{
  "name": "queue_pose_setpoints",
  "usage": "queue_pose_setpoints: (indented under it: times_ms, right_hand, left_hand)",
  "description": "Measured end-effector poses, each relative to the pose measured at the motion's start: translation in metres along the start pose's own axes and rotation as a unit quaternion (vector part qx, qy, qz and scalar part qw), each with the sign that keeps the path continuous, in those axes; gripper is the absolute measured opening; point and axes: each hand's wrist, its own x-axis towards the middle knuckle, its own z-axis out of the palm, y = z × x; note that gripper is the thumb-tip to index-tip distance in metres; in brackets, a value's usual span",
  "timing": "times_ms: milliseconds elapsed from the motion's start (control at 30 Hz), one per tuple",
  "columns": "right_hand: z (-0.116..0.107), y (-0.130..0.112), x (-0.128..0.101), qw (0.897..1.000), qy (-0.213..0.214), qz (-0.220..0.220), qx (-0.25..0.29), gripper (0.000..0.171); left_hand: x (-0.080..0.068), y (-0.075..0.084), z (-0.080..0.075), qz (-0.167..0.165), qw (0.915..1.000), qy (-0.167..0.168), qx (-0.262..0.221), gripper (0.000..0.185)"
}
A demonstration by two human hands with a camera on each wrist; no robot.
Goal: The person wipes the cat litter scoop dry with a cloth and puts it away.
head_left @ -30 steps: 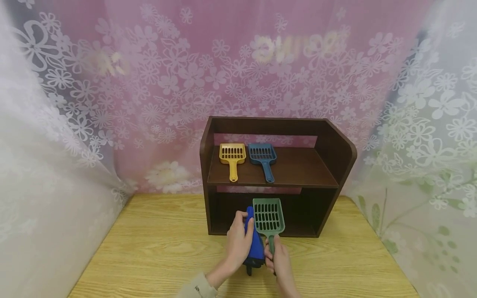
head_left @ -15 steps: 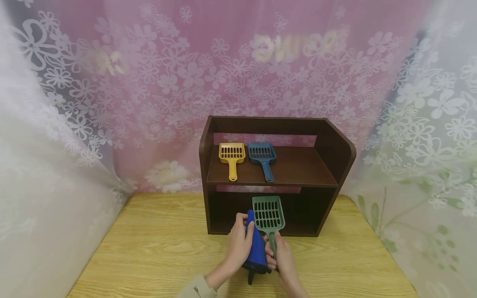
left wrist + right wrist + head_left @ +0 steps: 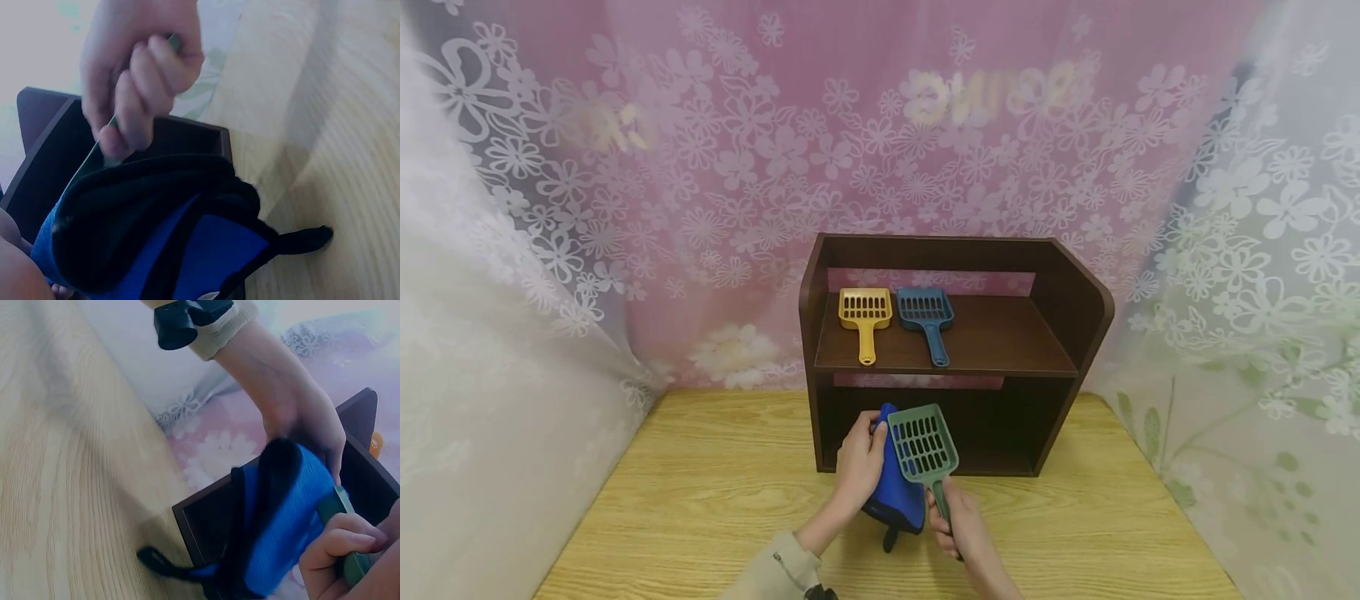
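My left hand (image 3: pixel 860 462) grips a blue cloth item (image 3: pixel 895 492) with black trim and a black strap end hanging below it. In the left wrist view the blue cloth item (image 3: pixel 219 250) shows a wide black-edged fold or opening. My right hand (image 3: pixel 962 525) grips the handle of a green slotted litter scoop (image 3: pixel 925 446), thumb along the handle and fingers curled under. The scoop's head is tilted up and leftward, overlapping the blue cloth in the head view. In the right wrist view the scoop (image 3: pixel 340 503) lies right at the blue cloth's side.
Behind the hands stands a dark brown two-tier shelf (image 3: pixel 1060 292). On its upper board lie a yellow litter scoop (image 3: pixel 867 329) and a blue litter scoop (image 3: pixel 931 321), handles forward. The wooden table (image 3: pixel 722 475) is enclosed by floral curtains (image 3: pixel 737 208).
Both hands have shifted left, carrying the blue cloth item and the green scoop. The scoop's head has leaned leftward over the cloth, whose lower end has swung left.
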Motion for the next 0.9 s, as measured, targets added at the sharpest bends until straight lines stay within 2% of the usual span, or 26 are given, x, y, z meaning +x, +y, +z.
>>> queue_pose_setpoints:
  times_ms: [67,200,300,400,500,633,767,900]
  right_hand:
    - [-0.002,0.0,-0.001,1.0,-0.009,0.002,-0.015,0.045]
    - [-0.01,0.002,-0.002,0.998,-0.037,0.016,-0.048,0.043]
    - [-0.017,0.003,-0.003,0.995,-0.064,0.03,-0.069,0.043]
    - [-0.022,0.003,-0.004,0.993,-0.081,0.038,-0.082,0.044]
    - [-0.024,0.002,-0.005,0.99,-0.091,0.043,-0.099,0.046]
    - [-0.024,0.002,-0.006,0.987,-0.102,0.049,-0.115,0.047]
    - [-0.023,0.004,-0.008,0.985,-0.114,0.056,-0.113,0.046]
    - [-0.024,0.003,-0.01,0.986,-0.105,0.05,-0.121,0.045]
  left_hand:
    - [0.004,-0.003,-0.005,0.003,0.9999,-0.014,0.005,0.025]
    - [0.013,-0.01,-0.016,0.006,0.9969,-0.077,-0.009,0.029]
    - [0.019,-0.015,-0.023,0.003,0.9904,-0.132,-0.043,0.033]
    - [0.024,-0.02,-0.027,-0.002,0.9831,-0.169,-0.071,0.035]
    - [0.025,-0.023,-0.029,0.0,0.979,-0.186,-0.084,0.036]
    - [0.026,-0.024,-0.03,0.006,0.9777,-0.193,-0.082,0.036]
    - [0.027,-0.024,-0.03,-0.005,0.9773,-0.196,-0.081,0.034]
    - [0.026,-0.023,-0.032,-0.01,0.9748,-0.208,-0.079,0.034]
